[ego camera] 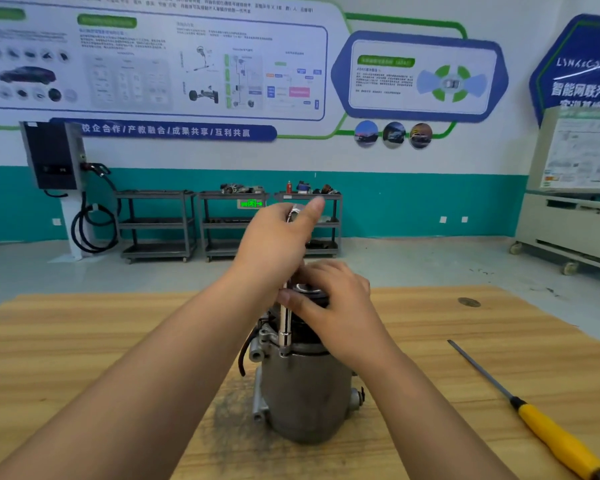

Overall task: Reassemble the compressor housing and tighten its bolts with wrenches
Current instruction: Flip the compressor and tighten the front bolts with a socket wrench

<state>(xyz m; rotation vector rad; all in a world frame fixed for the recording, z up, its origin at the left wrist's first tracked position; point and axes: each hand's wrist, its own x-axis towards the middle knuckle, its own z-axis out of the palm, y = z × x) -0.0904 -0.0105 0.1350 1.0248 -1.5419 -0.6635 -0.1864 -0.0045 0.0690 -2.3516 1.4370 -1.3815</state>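
Note:
A grey metal compressor (305, 389) stands upright on the wooden table (84, 341), its black pulley end up. A chrome socket wrench (284, 327) stands vertically, its socket seated on a bolt at the housing flange on the left side. My left hand (274, 240) grips the wrench's top, thumb stretched toward the far side. My right hand (329, 299) lies over the pulley end with curled fingers, fingertips touching the wrench shaft. The bolt head is hidden inside the socket.
A screwdriver with a yellow handle (548, 431) lies on the table at the right, its shaft pointing away. A dark smear stains the wood around the compressor's base. Three black carts (229, 223) stand against the far wall, beyond open floor.

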